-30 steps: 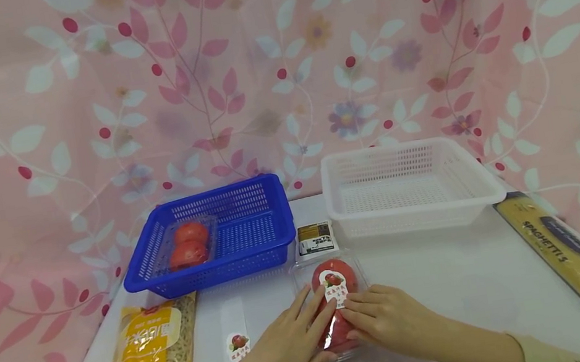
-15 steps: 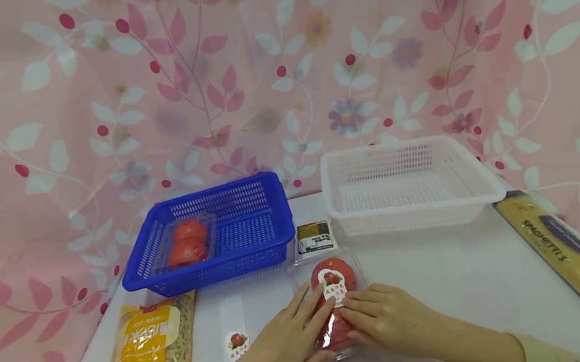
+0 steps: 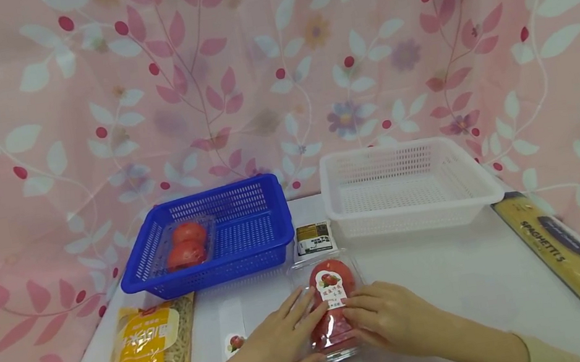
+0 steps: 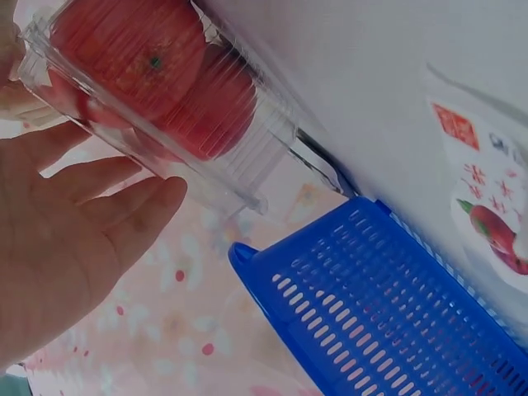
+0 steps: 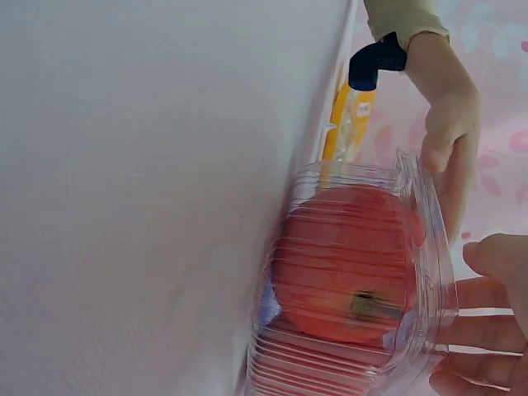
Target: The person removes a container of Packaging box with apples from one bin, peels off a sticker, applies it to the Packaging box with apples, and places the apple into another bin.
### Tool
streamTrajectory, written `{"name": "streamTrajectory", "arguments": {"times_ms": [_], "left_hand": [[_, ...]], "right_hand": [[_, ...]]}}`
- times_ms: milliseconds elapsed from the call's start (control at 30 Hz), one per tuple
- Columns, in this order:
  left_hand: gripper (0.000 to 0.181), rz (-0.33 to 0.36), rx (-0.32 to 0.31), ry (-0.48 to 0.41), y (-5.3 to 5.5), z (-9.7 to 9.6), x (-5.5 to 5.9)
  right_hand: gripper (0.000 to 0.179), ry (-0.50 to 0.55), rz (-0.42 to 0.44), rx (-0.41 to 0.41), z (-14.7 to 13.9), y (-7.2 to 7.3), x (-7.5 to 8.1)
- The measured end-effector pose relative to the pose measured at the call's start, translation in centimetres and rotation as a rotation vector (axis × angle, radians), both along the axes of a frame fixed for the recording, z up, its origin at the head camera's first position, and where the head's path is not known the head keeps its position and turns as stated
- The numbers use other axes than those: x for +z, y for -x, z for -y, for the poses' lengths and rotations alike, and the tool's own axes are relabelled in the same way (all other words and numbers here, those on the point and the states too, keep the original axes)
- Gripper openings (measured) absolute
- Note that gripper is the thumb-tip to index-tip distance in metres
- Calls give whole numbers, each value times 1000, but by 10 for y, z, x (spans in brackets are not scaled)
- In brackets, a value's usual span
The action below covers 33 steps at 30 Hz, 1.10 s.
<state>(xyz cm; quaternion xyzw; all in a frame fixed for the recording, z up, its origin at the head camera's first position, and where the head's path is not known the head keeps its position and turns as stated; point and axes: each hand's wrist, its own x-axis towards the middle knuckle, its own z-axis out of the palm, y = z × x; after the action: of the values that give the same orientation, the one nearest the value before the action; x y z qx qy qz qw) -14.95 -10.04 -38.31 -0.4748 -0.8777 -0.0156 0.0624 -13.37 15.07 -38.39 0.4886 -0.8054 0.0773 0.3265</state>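
Your left-hand grip lies with its fingers spread and fairly straight, fingertips on the lid of the clear box. Your right-hand grip meets the same lid from the right, its fingers close together and barely bent; neither one pinches anything. You have the box on the near middle of the table, between both hands. Your fingers cover parts of its left and right edges, the left wrist view cuts it off at the top, and the right wrist view cuts it off at the bottom.

Glare and ribbed plastic blur what you have inside: glossy red fruits, one with a stubby stem. A white label with a fruit picture sits on the lid, its small lower print unreadable.

Just to the left, your forearm hides the near end of a white strip. Just beyond the box is a small packet. Farther left stands the blue basket, holding another fruit pack; far right, the white basket. A yellow bag lies near left, spaghetti at the right edge.
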Motion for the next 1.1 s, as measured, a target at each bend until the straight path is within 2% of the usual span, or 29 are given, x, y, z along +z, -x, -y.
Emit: {"name": "streamTrajectory", "arguments": {"times_ms": [200, 333, 500, 633, 933, 1100], "left_hand": [[82, 72, 97, -27, -4, 8, 3], [89, 137, 165, -40, -4, 9, 3], [97, 215, 240, -100, -2, 5, 0], [102, 294, 300, -169, -1, -2, -5], [108, 307, 282, -201, -3, -11, -14], [109, 324, 256, -236, -2, -12, -17]], "right_hand": [[29, -4, 15, -39, -3, 1, 2], [42, 11, 27, -83, -8, 4, 4], [61, 48, 143, -181, -14, 6, 4], [70, 73, 255, -241, -17, 6, -1], [83, -39, 410, -304, -19, 2, -8], [86, -31, 461, -298, -19, 0, -12]]}}
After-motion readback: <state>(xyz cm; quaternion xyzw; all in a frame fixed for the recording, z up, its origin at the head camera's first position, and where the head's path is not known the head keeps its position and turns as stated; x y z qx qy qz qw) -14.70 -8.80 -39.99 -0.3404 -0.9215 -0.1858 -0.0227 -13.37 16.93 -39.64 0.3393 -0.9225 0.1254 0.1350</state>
